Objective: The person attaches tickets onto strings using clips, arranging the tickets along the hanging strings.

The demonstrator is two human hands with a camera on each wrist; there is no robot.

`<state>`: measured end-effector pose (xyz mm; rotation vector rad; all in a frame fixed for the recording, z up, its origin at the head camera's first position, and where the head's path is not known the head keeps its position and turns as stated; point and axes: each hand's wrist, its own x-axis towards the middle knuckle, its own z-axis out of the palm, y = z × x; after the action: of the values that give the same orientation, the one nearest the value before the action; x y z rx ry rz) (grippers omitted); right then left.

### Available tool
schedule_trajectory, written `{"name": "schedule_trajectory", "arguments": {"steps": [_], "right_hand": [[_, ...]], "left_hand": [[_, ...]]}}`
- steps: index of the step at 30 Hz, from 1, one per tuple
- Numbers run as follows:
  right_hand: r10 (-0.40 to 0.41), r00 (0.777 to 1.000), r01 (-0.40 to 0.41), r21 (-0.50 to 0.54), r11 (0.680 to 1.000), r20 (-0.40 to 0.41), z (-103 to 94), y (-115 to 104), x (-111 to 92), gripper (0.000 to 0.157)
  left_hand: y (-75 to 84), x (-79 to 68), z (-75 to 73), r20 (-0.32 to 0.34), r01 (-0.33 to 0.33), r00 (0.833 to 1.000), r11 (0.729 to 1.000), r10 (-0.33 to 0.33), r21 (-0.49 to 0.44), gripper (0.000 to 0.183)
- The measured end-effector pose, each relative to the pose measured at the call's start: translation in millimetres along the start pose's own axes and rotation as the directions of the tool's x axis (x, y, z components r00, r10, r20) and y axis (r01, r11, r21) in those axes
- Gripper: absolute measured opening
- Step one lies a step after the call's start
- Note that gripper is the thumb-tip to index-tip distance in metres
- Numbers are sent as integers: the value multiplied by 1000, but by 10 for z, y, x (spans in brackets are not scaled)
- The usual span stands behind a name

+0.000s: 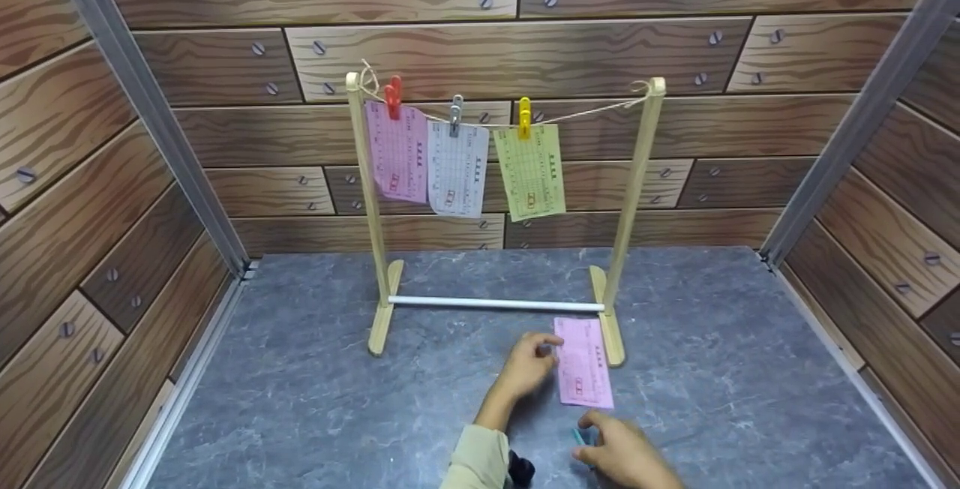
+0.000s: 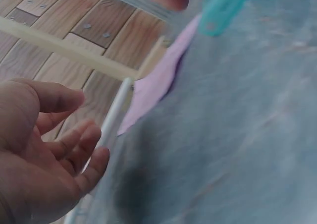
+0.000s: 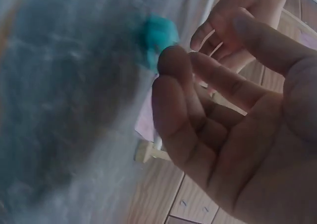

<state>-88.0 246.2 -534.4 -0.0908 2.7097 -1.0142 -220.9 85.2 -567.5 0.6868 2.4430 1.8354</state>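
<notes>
A pink printed slip point(image 1: 583, 361) lies on the table by the stand's right foot. At its left edge is my left hand point(image 1: 527, 365), fingers loosely bent and, in the left wrist view, nothing between them. A teal clothespin point(image 1: 582, 440) is on the table below the slip. My right hand point(image 1: 628, 450) reaches to it, thumb and index finger parted. In the right wrist view the clothespin point(image 3: 159, 38) shows just past my fingertips, with the thumb point(image 3: 257, 40) well away from it.
A wooden stand with a white crossbar point(image 1: 495, 303) holds a string. On it hang a pink slip point(image 1: 397, 155) by a red clothespin point(image 1: 393, 97), a white slip point(image 1: 457, 174) by a grey one point(image 1: 455, 115) and a yellow-green slip point(image 1: 534, 178) by a yellow one point(image 1: 524, 118).
</notes>
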Motion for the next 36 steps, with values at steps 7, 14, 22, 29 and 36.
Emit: {"name": "schedule_trajectory", "arguments": {"steps": [7,14,22,29,36], "right_hand": [[98,994,-90,-152,984,47,85,-38,100,24],[-159,986,159,17,987,48,-99,59,125,21],[-194,978,200,88,976,-71,-434,103,197,17],[-189,976,201,121,972,-107,-523,160,235,16],[-150,982,170,194,966,-115,-601,219,217,15]], "left_hand": [[-44,-66,127,38,30,999,987,-37,161,27],[-6,-123,189,82,-16,996,908,-20,419,32],[39,-123,72,131,-37,991,881,-28,471,22],[203,-248,190,-60,62,998,699,-28,712,28],[292,-307,292,-72,93,996,617,-59,782,56]]}}
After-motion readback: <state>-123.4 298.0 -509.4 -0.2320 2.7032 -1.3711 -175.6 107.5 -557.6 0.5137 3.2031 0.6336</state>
